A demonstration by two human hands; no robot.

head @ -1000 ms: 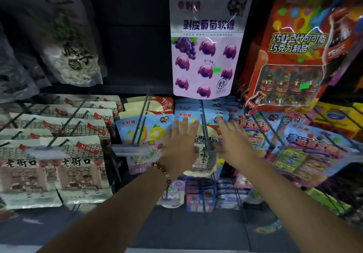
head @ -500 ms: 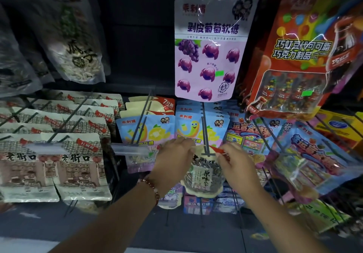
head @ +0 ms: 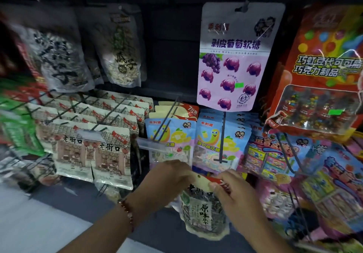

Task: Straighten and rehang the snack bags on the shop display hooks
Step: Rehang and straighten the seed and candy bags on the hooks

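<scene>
Seed bag (head: 202, 211): clear pouch, dark seeds, cream-and-red header, hanging upright just below the hook (head: 222, 141) tip, off it. Left hand (head: 167, 182) pinches header's left corner, right hand (head: 233, 192) its right corner; both closed on it.

Seed bag held in front of the lower row of hooks

The sunflower seed bag (head: 200, 211) hangs between the left hand (head: 167, 182) and the right hand (head: 233, 195), each at a top corner, below and in front of the marshmallow bags (head: 214, 146) on the centre hook (head: 223, 135). The grape gummy bag (head: 235, 56) hangs above these, the chocolate bean pack (head: 322, 76) to its right. Stacked nut bags (head: 110, 150) fill the hooks to the left, beneath two melon seed bags (head: 121, 52).
</scene>
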